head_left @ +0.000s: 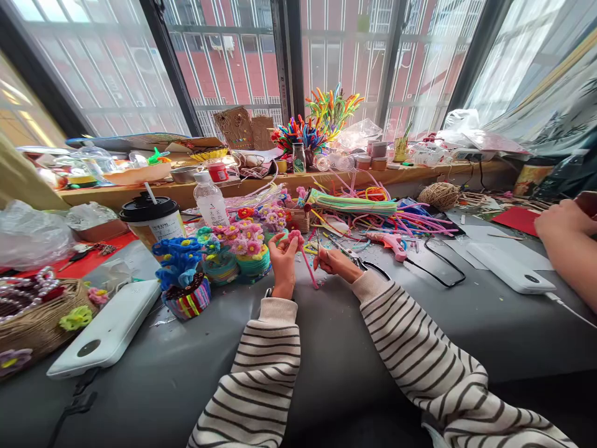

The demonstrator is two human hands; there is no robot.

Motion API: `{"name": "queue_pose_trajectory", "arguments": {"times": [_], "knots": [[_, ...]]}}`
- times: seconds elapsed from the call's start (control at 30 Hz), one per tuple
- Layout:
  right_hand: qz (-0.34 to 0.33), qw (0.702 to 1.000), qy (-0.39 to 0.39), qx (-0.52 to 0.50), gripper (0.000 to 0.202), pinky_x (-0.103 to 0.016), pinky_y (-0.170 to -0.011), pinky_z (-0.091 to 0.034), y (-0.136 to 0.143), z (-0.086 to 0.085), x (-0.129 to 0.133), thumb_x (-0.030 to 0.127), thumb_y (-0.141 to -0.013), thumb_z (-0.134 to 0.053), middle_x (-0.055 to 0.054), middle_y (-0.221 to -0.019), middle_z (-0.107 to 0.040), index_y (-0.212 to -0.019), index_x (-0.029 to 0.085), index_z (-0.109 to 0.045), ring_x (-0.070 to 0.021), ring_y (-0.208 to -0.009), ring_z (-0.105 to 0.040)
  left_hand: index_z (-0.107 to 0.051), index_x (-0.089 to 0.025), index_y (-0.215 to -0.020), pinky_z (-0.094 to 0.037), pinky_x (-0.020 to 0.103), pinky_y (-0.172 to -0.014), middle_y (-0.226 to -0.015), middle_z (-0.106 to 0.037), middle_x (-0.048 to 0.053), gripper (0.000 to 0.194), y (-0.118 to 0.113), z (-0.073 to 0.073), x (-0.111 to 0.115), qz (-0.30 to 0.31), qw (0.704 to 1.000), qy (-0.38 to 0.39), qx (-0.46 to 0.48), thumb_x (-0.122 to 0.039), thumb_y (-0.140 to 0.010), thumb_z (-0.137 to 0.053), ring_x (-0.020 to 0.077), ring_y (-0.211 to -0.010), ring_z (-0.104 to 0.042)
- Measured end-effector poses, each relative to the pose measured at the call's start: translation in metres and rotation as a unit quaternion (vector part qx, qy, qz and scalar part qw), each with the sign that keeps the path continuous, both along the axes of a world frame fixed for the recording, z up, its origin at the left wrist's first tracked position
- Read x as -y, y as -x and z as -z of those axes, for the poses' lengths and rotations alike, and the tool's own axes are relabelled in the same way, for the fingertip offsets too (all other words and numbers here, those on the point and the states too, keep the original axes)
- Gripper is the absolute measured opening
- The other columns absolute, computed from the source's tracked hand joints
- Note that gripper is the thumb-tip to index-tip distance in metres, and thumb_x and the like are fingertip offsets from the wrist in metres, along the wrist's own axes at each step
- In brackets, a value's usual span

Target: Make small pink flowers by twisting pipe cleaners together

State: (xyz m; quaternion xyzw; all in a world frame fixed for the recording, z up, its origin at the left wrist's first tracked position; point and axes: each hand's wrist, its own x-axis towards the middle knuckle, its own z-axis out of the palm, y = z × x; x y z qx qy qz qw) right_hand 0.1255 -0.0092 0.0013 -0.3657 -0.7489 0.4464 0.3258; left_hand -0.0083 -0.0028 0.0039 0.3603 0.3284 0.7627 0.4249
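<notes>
My left hand [282, 264] pinches a pink pipe-cleaner flower [295, 236] between thumb and fingers. Its fuzzy pink stem [308, 269] slants down toward the table. Just to the right, my right hand [333, 261] is closed, with a thin dark tip [318, 239] sticking up from its fingers; the fingers hide what kind of thing it is. A black-handled tool [377, 269], partly hidden, lies behind my right wrist. Pots of pink pipe-cleaner flowers [245, 239] stand left of my left hand, with a blue flower pot [186, 295] nearer me.
Loose pipe cleaners [354, 202] and a pink glue gun [394, 246] with a black cord lie beyond my hands. A lidded cup [156, 224], a bottle [211, 202] and a white power bank [107, 326] stand left. Another person's hand [566, 218] is at right, near another power bank [510, 267].
</notes>
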Motion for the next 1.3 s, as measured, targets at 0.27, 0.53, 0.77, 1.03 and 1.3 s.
{"name": "queue_pose_trajectory", "arguments": {"times": [0.27,0.53,0.77,1.03,1.3], "knots": [[-0.007,0.993,-0.080,0.081,0.062,-0.022,-0.046,-0.026,0.007,0.007,0.000,0.068,-0.071,-0.017,0.004,-0.047,-0.032,-0.057,0.015,-0.048,-0.0071,-0.045,-0.031,-0.037,-0.019,-0.091,-0.045,0.028,-0.067,-0.063,-0.055,-0.004,0.047,-0.002,0.003,0.002,-0.003,0.998,-0.007,-0.061,-0.027,-0.055,-0.067,0.0113,-0.063,-0.060],[0.005,0.994,-0.072,0.079,0.058,-0.023,-0.043,-0.023,0.013,0.010,0.003,0.072,-0.066,-0.017,0.003,-0.050,-0.031,-0.053,0.018,-0.032,-0.0073,-0.046,-0.027,-0.038,-0.019,-0.091,-0.045,0.027,-0.067,-0.061,-0.054,-0.004,0.045,-0.002,0.005,0.001,-0.005,0.997,-0.010,-0.072,-0.026,-0.056,-0.066,0.0100,-0.061,-0.058],[0.018,0.994,-0.072,0.074,0.056,-0.023,-0.044,-0.024,0.013,0.010,0.002,0.069,-0.069,-0.018,0.003,-0.050,-0.032,-0.052,0.018,-0.031,-0.0073,-0.047,-0.028,-0.037,-0.019,-0.090,-0.045,0.027,-0.065,-0.061,-0.054,-0.004,0.045,-0.002,0.005,0.002,-0.006,0.998,0.003,-0.069,-0.027,-0.056,-0.066,0.0108,-0.062,-0.059],[0.033,0.990,-0.109,0.082,0.057,-0.023,-0.044,-0.024,0.015,0.010,0.001,0.070,-0.068,-0.018,0.003,-0.047,-0.031,-0.049,0.018,-0.032,-0.0073,-0.046,-0.028,-0.037,-0.019,-0.088,-0.046,0.026,-0.063,-0.060,-0.054,-0.005,0.044,-0.002,0.004,0.002,-0.014,0.998,0.012,-0.067,-0.026,-0.056,-0.066,0.0095,-0.057,-0.057],[0.091,0.984,-0.131,0.080,0.053,-0.022,-0.049,-0.029,0.014,0.015,-0.003,0.060,-0.071,-0.035,0.001,-0.047,-0.045,-0.048,0.015,-0.047,-0.0076,-0.046,-0.038,-0.037,-0.018,-0.087,-0.047,0.026,-0.064,-0.064,-0.053,-0.003,0.041,-0.002,0.002,0.001,-0.022,0.999,0.037,-0.010,-0.021,-0.057,-0.064,0.0102,-0.061,-0.059]]}}
